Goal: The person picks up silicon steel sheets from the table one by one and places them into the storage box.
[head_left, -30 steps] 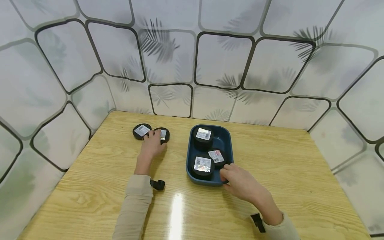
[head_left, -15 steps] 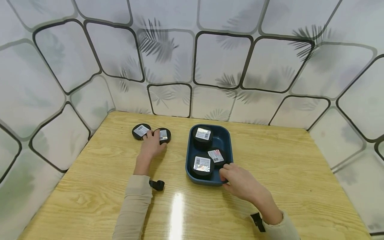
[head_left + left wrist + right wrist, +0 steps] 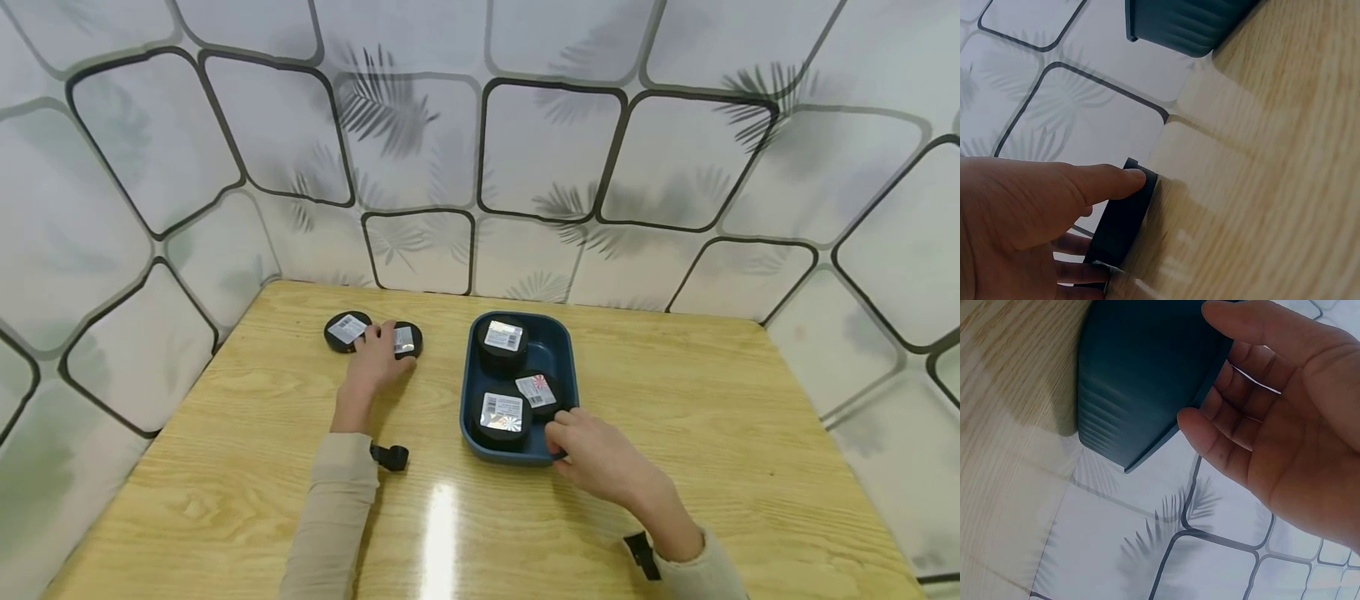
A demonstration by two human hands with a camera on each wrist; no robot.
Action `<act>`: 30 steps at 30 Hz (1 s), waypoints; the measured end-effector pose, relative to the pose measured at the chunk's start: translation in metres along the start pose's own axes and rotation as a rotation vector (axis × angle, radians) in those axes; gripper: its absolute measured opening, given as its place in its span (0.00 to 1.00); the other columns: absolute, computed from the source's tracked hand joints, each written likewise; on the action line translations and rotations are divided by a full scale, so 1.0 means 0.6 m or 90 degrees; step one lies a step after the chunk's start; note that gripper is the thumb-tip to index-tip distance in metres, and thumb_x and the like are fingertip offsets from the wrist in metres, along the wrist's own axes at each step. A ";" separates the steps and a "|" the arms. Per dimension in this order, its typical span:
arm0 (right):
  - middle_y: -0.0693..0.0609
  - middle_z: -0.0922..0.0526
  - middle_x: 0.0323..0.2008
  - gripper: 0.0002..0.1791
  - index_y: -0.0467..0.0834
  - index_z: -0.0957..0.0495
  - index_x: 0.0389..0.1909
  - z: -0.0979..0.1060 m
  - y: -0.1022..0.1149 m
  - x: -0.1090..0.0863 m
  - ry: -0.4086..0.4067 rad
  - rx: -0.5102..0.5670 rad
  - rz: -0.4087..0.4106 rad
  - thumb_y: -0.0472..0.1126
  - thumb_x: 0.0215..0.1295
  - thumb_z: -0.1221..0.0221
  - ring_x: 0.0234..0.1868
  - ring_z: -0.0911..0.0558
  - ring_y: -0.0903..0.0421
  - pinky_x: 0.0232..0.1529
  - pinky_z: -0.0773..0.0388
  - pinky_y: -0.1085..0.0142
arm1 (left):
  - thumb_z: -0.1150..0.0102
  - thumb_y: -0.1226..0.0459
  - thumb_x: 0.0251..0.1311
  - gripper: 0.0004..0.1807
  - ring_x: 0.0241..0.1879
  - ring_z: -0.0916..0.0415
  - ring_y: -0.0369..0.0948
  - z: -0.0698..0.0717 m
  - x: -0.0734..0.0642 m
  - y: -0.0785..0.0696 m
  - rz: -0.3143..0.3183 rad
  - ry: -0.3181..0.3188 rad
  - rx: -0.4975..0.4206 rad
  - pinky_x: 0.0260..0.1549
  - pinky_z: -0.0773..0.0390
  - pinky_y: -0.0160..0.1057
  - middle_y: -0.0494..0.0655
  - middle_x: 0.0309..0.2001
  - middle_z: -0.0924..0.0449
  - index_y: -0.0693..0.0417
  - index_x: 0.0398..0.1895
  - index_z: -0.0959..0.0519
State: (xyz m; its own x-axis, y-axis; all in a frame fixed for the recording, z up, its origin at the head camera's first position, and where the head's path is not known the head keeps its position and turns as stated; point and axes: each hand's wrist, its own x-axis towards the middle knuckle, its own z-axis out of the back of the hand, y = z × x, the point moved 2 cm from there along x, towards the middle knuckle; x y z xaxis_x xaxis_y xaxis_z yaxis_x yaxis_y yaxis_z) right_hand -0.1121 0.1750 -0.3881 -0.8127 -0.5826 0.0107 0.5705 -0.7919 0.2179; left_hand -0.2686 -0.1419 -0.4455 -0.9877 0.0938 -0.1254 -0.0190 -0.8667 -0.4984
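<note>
In the head view my left hand (image 3: 372, 360) is over a round black container (image 3: 405, 339) with a white label, lying on the table. The left wrist view shows the thumb on one side of this container (image 3: 1124, 215) and fingers on the other, pinching it. A second labelled black container (image 3: 347, 331) lies just left of it, by the fingertips. My right hand (image 3: 600, 454) grips the near right rim of a blue plastic basket (image 3: 552, 336). In the right wrist view the thumb is outside the basket wall (image 3: 1141, 369), the fingers over its rim.
Inside the basket sit three more black containers, one at the back (image 3: 503, 342), one in the middle (image 3: 537, 392) and one in front (image 3: 501, 417). The wooden table (image 3: 675, 375) meets a patterned backdrop (image 3: 420, 250) at its back and sides.
</note>
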 end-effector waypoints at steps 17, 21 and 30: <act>0.59 0.29 0.27 0.14 0.48 0.26 0.25 0.002 0.002 0.001 -0.017 -0.008 0.003 0.34 0.52 0.29 0.30 0.32 0.60 0.31 0.29 0.66 | 0.35 0.52 0.62 0.47 0.67 0.47 0.70 0.008 -0.015 -0.005 -0.002 -0.019 0.011 0.60 0.36 0.66 0.72 0.68 0.46 0.59 0.76 0.50; 0.59 0.30 0.27 0.14 0.48 0.26 0.25 0.002 0.004 0.001 -0.006 -0.010 -0.007 0.35 0.52 0.28 0.30 0.33 0.60 0.31 0.29 0.66 | 0.36 0.52 0.63 0.47 0.67 0.46 0.69 0.005 -0.021 -0.004 -0.003 -0.019 0.010 0.57 0.33 0.65 0.72 0.68 0.46 0.59 0.76 0.51; 0.58 0.29 0.27 0.14 0.48 0.25 0.26 0.000 0.005 0.003 0.011 -0.007 -0.021 0.35 0.52 0.28 0.30 0.33 0.59 0.31 0.29 0.65 | 0.34 0.51 0.61 0.49 0.65 0.43 0.69 0.001 -0.030 0.000 -0.005 -0.025 0.013 0.56 0.31 0.66 0.72 0.66 0.44 0.58 0.77 0.51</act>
State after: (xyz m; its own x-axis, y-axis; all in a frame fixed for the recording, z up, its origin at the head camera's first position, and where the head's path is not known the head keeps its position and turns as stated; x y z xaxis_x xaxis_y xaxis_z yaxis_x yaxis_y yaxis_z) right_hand -0.1117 0.1717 -0.3874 -0.8290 -0.5590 -0.0127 0.5447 -0.8126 0.2074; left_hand -0.2507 -0.1438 -0.4424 -0.9928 0.0819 -0.0877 -0.0296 -0.8755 -0.4822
